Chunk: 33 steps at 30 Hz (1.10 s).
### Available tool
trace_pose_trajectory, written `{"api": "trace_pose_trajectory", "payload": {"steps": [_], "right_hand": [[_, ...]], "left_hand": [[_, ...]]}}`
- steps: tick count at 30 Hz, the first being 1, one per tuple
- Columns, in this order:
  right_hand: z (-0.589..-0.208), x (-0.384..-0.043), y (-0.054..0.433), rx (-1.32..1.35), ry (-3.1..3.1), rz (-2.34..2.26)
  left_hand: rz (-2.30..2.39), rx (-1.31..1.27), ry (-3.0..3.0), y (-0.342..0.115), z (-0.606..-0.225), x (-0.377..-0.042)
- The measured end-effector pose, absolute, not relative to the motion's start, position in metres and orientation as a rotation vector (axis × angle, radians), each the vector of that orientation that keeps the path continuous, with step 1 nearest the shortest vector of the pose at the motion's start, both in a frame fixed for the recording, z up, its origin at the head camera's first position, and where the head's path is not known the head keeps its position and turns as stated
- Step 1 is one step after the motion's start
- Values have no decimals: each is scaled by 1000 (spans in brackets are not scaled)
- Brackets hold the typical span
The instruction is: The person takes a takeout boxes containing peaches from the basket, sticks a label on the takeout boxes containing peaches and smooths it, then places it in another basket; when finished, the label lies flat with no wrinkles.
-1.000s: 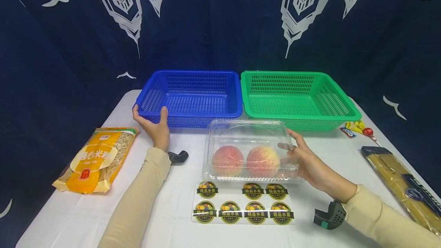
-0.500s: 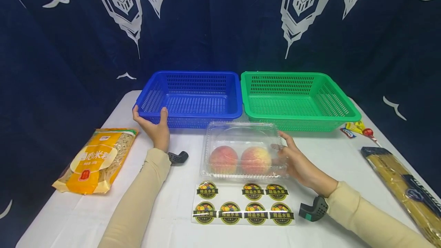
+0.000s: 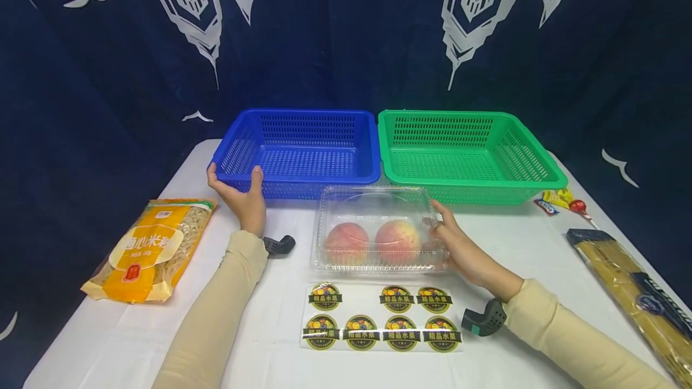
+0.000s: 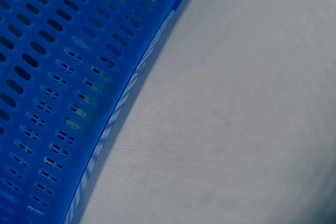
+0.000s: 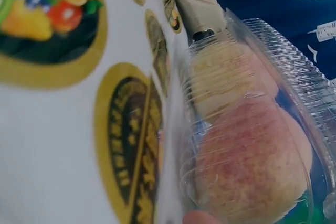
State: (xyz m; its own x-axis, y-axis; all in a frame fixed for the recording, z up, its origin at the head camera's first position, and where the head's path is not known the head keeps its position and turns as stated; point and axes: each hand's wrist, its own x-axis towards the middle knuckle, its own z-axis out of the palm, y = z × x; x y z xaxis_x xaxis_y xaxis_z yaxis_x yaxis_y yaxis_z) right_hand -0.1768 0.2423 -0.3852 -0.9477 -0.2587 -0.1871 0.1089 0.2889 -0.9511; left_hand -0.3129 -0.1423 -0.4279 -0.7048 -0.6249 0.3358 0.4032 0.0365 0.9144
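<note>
A clear plastic clamshell box (image 3: 373, 203), closed over two peaches (image 3: 346, 244), is in the middle of the head view, before the baskets. My right hand (image 3: 465, 254) grips its right side; one fingertip (image 5: 199, 217) shows at the bottom of the right wrist view, below a peach (image 5: 252, 161). My left hand (image 3: 243, 200) holds the near left corner of the blue basket (image 3: 303, 179), thumb at the front rim and a finger at the corner. The left wrist view shows the perforated basket wall (image 4: 68, 87) but no fingers. A sheet of round fruit stickers (image 3: 381, 317) lies nearest me.
A green basket (image 3: 470, 185) stands to the right of the blue one. An orange bag of rice noodles (image 3: 148, 251) lies at left. Along the right edge are a lollipop (image 3: 578, 206), small wrapped sweets (image 3: 557, 198) and a long pack of dry noodles (image 3: 627, 293).
My right hand has moved left and slightly away from me with the clamshell box, which now sits farther from the sticker sheet. The left hand and the baskets have stayed put.
</note>
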Motion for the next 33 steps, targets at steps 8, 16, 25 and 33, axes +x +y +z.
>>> {"api": "trace_pose_trajectory", "payload": {"steps": [8,16,25,33], "right_hand": [[-383,-175,238,-122,2403,-1534],[-385,-175,242,-210,2566,-1463],[-382,-173,248,-388,2788,-1472],[-372,-166,244,-759,2984,-1514]], "left_hand": [[-1758,240,-1586,-142,-427,-312],[-1753,260,-1602,-142,-426,-312],[-1477,361,-1723,-139,-419,-307],[-1217,72,-1699,-142,-397,-303]]}}
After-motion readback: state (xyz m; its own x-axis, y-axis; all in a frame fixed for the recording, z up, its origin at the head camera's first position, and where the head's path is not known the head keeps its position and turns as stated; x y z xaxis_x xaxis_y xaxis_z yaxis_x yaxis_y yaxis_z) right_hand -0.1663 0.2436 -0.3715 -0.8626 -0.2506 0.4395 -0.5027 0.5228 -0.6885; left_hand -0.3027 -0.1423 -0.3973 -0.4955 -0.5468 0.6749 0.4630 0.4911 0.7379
